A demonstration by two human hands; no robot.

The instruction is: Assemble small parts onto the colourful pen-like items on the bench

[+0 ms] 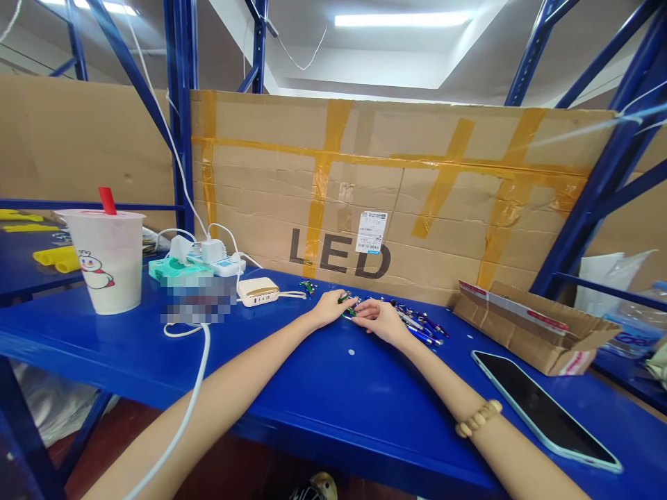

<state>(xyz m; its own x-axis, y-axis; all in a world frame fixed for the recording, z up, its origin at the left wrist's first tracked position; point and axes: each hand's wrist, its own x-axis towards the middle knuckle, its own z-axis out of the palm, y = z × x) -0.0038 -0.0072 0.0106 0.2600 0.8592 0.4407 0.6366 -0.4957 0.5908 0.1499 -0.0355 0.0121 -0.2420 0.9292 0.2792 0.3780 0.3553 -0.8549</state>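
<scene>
My left hand is closed at the middle of the blue table, with the end of a green pen showing at its fingertips. Close beside it, my right hand has its fingers bent together over another green, shiny piece, which looks like a pen too. The fingers hide most of both. Right of and behind my right hand lies a loose pile of blue and purple pens. A few small green pieces lie behind my left hand, apart from the pile.
At left stand a lidded cup with a red straw, a power strip with chargers, and a cream power bank. A white cable hangs over the table's front edge. Right are a phone and an open cardboard box. Cardboard walls the back.
</scene>
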